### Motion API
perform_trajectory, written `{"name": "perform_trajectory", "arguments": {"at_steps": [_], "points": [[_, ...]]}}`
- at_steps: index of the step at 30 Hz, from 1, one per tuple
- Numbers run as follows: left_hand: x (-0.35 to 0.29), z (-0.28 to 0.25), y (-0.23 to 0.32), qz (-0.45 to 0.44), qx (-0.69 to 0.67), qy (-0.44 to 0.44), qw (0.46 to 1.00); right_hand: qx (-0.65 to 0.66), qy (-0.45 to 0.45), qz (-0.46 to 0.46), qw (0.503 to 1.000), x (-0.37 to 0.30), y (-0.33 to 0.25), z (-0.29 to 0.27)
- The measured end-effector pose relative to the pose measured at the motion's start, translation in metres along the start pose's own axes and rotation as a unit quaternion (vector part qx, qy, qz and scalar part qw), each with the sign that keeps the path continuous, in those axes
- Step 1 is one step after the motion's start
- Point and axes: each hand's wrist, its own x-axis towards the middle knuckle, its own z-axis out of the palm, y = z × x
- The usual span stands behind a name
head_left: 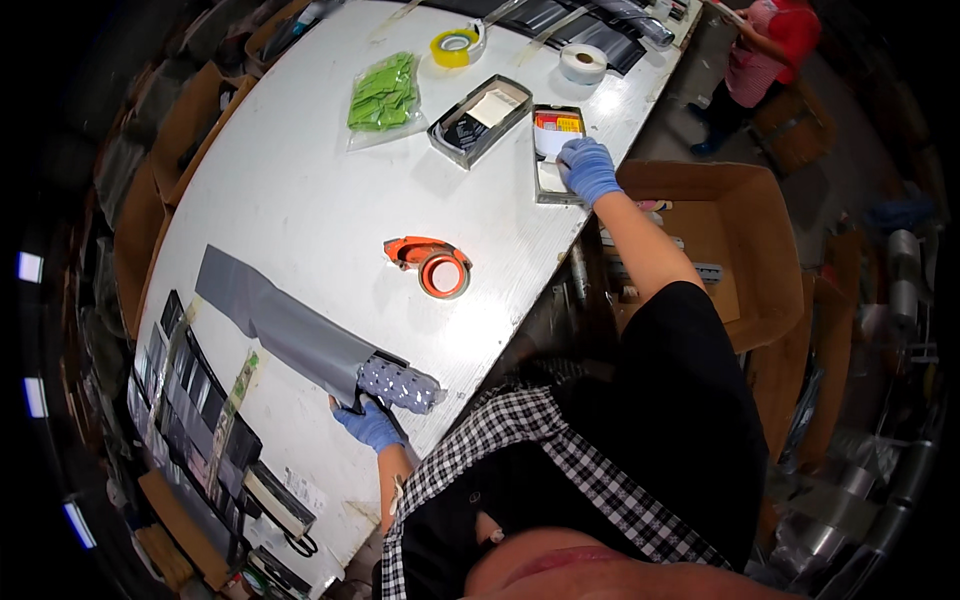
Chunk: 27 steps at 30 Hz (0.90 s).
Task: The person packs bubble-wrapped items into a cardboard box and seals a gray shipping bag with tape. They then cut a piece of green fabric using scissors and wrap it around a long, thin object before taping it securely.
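My left hand (370, 424), in a blue glove, is closed at the open end of a long grey plastic bag (290, 325) on the table. A roll of grey-purple material with white spots (400, 384) sticks out of that bag toward the near edge. My right hand (588, 170), also blue-gloved, reaches into a small narrow tray (541, 186) at the table's right edge. Its fingers are bent against white slips and a red-and-yellow label (558, 123); what lies between the fingertips is hidden. An orange tape dispenser (440, 268) lies between my hands.
A second tray (466, 150) with black and white pieces, a bag of green pieces (384, 95), yellow tape (452, 47) and a white roll (583, 63) lie farther back. Dark flat packages (200, 420) line the left. A cardboard box (735, 215) and another person (770, 55) are right.
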Motion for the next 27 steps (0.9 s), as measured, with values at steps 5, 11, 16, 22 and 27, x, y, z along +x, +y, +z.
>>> {"name": "perform_trajectory", "arguments": {"at_steps": [5,11,16,22,27], "points": [[0.021,-0.030,-0.016,0.022,-0.031,0.001,0.999,0.361,0.054,0.087,0.927,-0.033,-0.054,0.000],[0.056,-0.069,0.007,0.399,0.404,0.012,0.823,0.571,-0.270,-0.120,0.766,-0.153,-0.277,-0.031],[0.023,-0.050,0.069,0.384,0.333,-0.006,0.861,0.462,-0.364,-0.077,0.805,-0.184,-0.402,-0.035],[0.009,-0.030,0.076,0.313,0.293,-0.020,0.903,0.401,-0.181,-0.157,0.884,-0.198,-0.407,-0.033],[0.014,-0.019,0.067,0.344,0.288,-0.008,0.894,0.222,-0.116,-0.295,0.922,-0.200,-0.410,-0.048]]}}
